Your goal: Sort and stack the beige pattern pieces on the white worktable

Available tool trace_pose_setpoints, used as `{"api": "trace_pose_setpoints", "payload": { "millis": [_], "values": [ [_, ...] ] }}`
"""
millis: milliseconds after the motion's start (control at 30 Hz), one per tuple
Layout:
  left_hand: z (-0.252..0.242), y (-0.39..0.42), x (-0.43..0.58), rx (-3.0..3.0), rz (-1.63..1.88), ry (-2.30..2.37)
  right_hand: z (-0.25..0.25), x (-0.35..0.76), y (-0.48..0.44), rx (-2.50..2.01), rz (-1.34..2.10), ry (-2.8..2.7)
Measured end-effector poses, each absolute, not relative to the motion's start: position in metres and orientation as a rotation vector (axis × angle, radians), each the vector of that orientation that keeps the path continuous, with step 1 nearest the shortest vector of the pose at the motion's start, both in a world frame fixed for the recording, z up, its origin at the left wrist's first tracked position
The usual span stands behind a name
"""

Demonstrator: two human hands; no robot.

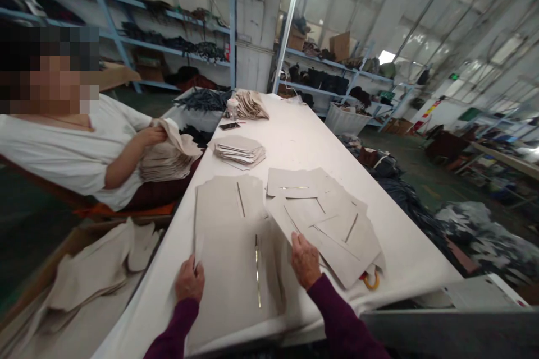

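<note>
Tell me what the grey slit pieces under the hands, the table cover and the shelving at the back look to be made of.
Grey pieces: likely stiff fabric or thin board, matte, lying flat with clean-cut edges and slits; the look leaves it open. The left hand and right hand rest on them. Table cover: probably white cloth, matte, sagging at the near edge. Shelving: apparently painted metal, light blue, with thin straight rails.
</note>
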State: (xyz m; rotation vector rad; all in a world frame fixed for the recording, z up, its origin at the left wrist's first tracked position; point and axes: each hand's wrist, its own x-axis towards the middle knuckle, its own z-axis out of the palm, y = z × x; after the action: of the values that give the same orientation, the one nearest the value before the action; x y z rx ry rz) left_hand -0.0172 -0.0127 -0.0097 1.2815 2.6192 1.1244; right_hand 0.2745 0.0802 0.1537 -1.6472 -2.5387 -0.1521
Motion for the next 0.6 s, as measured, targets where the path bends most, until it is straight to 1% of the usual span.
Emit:
{"api": "trace_pose_setpoints", "payload": {
  "millis": [167,267,367,467,600],
  "values": [
    [-0.005,-0.015,-0.017,1.158,1.153,2.523,0.093,0.189,-0.011,-1.331,0.171,-2.855],
    [-0.002,-0.017,-0.017,1.146,1.173,2.458,0.068,0.166,-0.036,-1.207,0.240,-3.005],
    [-0.001,-0.018,-0.018,1.147,1.183,2.435,0.066,0.169,-0.039,-1.187,0.339,-2.995],
    [0.000,-0.019,-0.017,1.131,1.197,2.431,0.073,0.172,-0.037,-1.271,0.468,-2.943],
    [-0.001,-0.018,-0.018,1.153,1.207,2.414,0.077,0.170,-0.045,-1.261,0.385,-2.960]
  ]
}}
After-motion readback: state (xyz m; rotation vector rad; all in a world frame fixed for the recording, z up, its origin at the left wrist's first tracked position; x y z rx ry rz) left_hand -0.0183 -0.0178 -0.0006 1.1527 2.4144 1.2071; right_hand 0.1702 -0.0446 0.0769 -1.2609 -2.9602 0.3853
